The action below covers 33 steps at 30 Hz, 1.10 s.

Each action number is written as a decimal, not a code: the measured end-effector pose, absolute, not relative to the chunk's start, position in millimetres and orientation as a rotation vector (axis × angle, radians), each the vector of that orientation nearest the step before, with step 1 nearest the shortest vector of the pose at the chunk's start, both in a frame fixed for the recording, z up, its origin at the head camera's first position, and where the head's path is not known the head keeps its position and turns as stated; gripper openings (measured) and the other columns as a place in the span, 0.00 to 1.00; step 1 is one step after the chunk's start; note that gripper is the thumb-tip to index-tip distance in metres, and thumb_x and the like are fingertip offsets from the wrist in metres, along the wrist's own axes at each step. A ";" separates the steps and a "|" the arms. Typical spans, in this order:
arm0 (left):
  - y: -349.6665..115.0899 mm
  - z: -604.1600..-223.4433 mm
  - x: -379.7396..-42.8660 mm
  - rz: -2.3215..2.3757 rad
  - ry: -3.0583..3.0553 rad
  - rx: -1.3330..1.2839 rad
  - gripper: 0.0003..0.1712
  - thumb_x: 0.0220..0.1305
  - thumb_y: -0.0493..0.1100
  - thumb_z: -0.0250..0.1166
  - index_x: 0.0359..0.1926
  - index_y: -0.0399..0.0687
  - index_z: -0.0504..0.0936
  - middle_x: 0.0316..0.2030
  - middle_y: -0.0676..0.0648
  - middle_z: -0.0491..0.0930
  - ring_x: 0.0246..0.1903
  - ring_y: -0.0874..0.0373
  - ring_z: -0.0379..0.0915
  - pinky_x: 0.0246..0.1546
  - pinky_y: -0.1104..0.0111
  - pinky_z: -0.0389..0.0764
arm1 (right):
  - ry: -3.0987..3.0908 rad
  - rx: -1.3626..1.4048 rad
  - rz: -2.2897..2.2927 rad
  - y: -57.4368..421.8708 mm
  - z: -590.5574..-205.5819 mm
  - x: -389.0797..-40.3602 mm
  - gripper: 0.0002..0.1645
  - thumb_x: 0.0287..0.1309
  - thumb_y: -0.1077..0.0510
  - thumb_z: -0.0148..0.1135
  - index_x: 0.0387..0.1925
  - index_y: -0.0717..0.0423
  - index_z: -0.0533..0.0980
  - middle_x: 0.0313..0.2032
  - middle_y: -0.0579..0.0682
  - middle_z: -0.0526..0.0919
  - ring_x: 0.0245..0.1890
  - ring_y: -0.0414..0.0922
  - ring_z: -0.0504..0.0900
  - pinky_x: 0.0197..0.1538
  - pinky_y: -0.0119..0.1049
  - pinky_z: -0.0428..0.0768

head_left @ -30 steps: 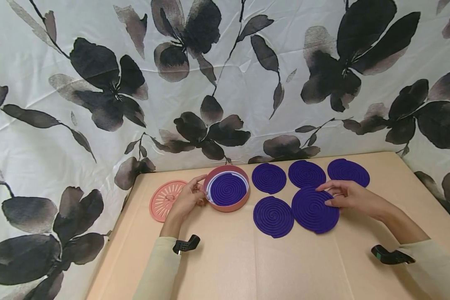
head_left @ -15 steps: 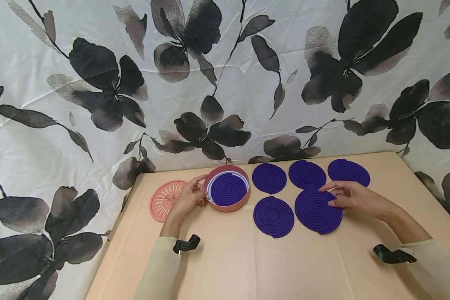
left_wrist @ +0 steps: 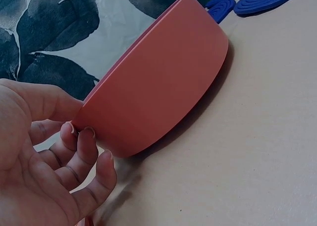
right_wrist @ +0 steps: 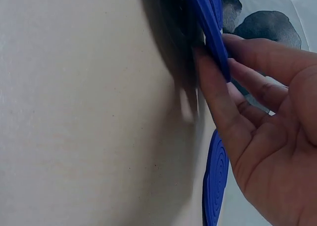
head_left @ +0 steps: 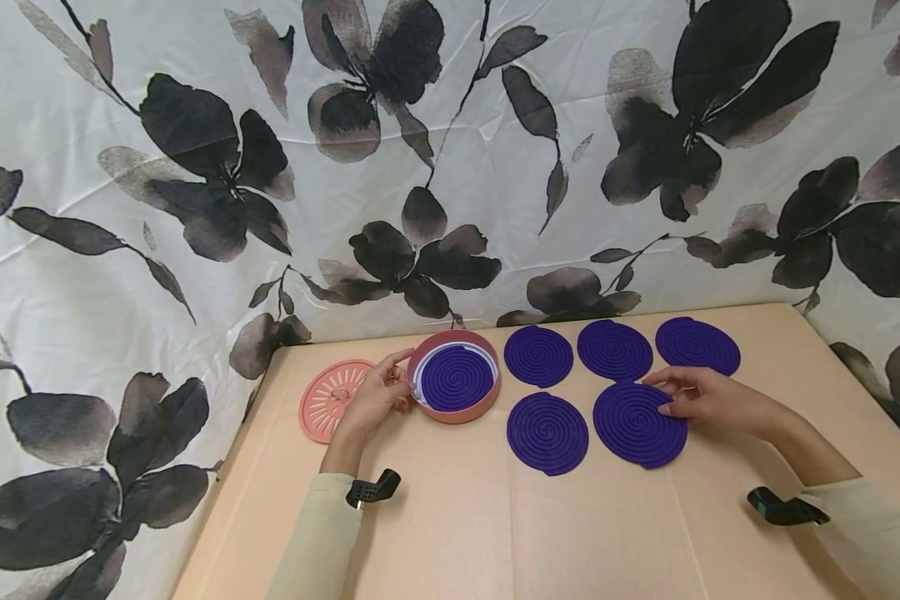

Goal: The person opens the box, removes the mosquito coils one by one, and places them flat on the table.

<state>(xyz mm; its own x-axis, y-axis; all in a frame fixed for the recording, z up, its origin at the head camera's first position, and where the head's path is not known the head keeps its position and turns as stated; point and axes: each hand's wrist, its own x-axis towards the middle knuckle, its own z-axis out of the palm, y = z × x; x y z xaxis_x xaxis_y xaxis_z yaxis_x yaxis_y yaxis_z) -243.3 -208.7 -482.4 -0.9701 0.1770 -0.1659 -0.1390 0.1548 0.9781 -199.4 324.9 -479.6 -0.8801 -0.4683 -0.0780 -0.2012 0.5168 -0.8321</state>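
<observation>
A round coral-red container [head_left: 490, 400] stands at the back of the table, with a white ring inside and a dark blue spiral coaster [head_left: 457, 379] lying in it. My left hand [head_left: 377, 396] holds the container's left side, fingertips at its rim and wall, as the left wrist view shows. My right hand [head_left: 708, 402] pinches the right edge of another spiral coaster [head_left: 633, 425]. In the right wrist view this coaster's edge [right_wrist: 215, 47] sits between thumb and fingers, tilted close over the table with a shadow under it.
Several more blue spiral coasters lie flat: one [head_left: 547, 433] left of the pinched one, and a back row with a left [head_left: 537, 357], a middle [head_left: 613, 349] and a right coaster [head_left: 697, 343]. A pink slotted disc [head_left: 326, 400] lies left. Flowered cloth [head_left: 525, 192] hangs behind the table.
My right hand has shifted slightly to the right and a little nearer, bringing the pinched coaster along. The left hand and the container have stayed in place.
</observation>
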 end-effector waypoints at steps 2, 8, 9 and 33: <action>-207.6 -476.4 -241.2 1.893 2.180 0.039 0.38 0.64 0.22 0.56 0.74 0.42 0.65 0.37 0.44 0.68 0.31 0.49 0.71 0.28 0.63 0.79 | 2.497 -0.548 -1.251 324.6 -478.7 -199.9 0.27 0.60 0.63 0.69 0.60 0.66 0.75 0.38 0.52 0.77 0.34 0.39 0.73 0.32 0.31 0.75; -204.1 -458.9 -233.2 1.879 2.195 0.068 0.38 0.62 0.22 0.56 0.74 0.38 0.64 0.37 0.42 0.69 0.32 0.49 0.72 0.30 0.62 0.81 | 2.569 -0.571 -1.146 325.6 -477.8 -201.6 0.25 0.59 0.64 0.70 0.57 0.67 0.77 0.40 0.51 0.80 0.37 0.36 0.75 0.37 0.29 0.77; -204.1 -458.3 -232.9 1.880 2.196 0.071 0.38 0.62 0.22 0.56 0.74 0.38 0.64 0.37 0.42 0.69 0.32 0.49 0.73 0.30 0.62 0.81 | 2.578 -0.583 -1.138 326.1 -478.3 -201.9 0.24 0.58 0.65 0.69 0.56 0.67 0.78 0.39 0.50 0.80 0.37 0.36 0.75 0.38 0.29 0.77; -205.5 -466.7 -238.0 1.867 2.189 0.029 0.38 0.63 0.23 0.57 0.74 0.41 0.65 0.39 0.41 0.69 0.33 0.47 0.73 0.32 0.60 0.81 | 2.488 -0.629 -1.184 329.7 -478.6 -204.2 0.21 0.57 0.73 0.63 0.54 0.72 0.77 0.36 0.52 0.78 0.35 0.37 0.79 0.37 0.28 0.79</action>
<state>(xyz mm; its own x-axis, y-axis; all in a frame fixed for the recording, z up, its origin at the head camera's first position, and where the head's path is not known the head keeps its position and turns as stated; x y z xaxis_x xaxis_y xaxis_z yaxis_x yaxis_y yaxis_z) -238.0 -205.5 -466.7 -0.9651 0.1845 -0.1856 -0.1542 0.1721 0.9729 -204.2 329.7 -478.6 -0.8542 -0.5118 -0.0912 -0.2522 0.5613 -0.7882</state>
